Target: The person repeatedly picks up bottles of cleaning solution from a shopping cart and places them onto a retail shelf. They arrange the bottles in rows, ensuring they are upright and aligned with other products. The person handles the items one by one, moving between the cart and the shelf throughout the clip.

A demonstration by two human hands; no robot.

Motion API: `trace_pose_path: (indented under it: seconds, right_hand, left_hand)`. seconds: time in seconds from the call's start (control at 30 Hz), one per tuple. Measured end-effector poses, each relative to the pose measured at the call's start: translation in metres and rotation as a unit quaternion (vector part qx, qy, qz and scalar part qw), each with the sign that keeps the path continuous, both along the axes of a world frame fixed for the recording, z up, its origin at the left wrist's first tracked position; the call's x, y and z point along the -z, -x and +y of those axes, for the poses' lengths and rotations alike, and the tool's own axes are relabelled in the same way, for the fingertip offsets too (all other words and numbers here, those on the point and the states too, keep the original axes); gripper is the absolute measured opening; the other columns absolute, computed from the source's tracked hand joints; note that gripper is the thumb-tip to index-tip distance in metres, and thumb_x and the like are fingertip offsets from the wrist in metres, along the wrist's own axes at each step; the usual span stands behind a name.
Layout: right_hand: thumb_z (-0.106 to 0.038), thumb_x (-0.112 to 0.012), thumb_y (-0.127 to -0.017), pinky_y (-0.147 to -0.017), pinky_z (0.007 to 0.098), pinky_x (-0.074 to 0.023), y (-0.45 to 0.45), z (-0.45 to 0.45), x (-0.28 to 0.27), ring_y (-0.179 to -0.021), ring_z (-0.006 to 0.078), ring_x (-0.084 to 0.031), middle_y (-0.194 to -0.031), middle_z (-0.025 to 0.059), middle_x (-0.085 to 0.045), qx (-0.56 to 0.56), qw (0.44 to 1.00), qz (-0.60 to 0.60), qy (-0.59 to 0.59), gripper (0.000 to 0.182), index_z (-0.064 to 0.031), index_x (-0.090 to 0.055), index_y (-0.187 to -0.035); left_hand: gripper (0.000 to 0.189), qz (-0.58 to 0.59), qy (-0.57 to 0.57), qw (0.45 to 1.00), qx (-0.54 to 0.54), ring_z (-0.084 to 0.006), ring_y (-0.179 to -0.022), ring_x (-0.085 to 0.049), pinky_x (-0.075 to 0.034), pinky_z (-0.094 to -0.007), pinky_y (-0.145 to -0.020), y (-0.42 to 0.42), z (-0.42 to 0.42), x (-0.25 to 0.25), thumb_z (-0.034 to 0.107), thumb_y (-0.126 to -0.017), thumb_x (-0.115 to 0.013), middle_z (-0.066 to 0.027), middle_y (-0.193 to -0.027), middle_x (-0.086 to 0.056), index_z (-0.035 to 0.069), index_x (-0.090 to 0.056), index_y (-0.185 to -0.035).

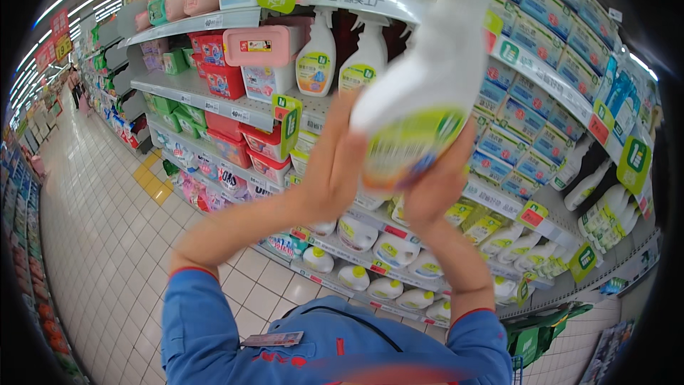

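Observation:
Close to the camera, a white plastic spray bottle (427,85) with a green and orange label is held up between both hands, its top leaning to the right. My left hand (334,155) presses against the bottle's left side near its lower half. The lower right side is gripped by my right hand (441,176). Motion blurs the bottle's neck and head. Behind it on the shelf stand similar spray bottles, one (316,59) in plain sight and another (366,59) beside it, partly covered by the held bottle.
Boxed soap (539,16) is stacked at the right. Pink and red tubs (224,77) fill shelves at the left. White jugs (355,278) line the low shelves. A tiled aisle (107,214) runs left, with a person (75,85) far off. A green bag (526,345) sits lower right.

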State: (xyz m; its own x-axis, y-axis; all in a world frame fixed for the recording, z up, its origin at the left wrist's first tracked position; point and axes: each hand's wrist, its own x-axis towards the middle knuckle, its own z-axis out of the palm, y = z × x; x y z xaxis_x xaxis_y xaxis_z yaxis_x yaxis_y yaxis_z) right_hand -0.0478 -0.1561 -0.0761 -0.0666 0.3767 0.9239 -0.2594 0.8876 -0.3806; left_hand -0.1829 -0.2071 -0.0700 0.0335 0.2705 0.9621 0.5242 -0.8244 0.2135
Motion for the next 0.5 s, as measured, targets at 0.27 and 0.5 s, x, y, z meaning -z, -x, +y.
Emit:
trace_pose_path:
  seconds: [0.27,0.5]
  right_hand:
    - [-0.054,-0.04,-0.095,-0.079,0.0316,-0.0492,0.112,0.103,-0.251,-0.095,0.0194,-0.06,-0.107,0.0141,-0.061,-0.075,0.988,0.062,-0.117,0.058,-0.0019,-0.056,-0.116]
    - [-0.06,-0.025,-0.097,-0.089,0.0374,-0.0463,0.174,0.233,-0.273,-0.107,0.0222,-0.055,-0.12,0.0128,-0.055,0.033,0.989,-0.143,-0.032,0.07,-0.0023,-0.046,-0.13]
  left_hand:
    - [0.031,-0.018,0.18,0.963,0.202,-0.0238,-0.105,-0.055,-0.042,-0.0397,-0.098,0.107,0.033,-0.256,0.031,-0.102,-0.039,-0.0059,-0.115,-0.056,0.006,-0.051,-0.117]
    - [0.026,-0.021,0.311,0.944,0.104,-0.0274,-0.102,-0.055,-0.048,-0.0492,-0.088,0.199,0.163,-0.284,0.028,-0.1,-0.042,-0.0076,-0.113,-0.055,0.01,-0.049,-0.117]
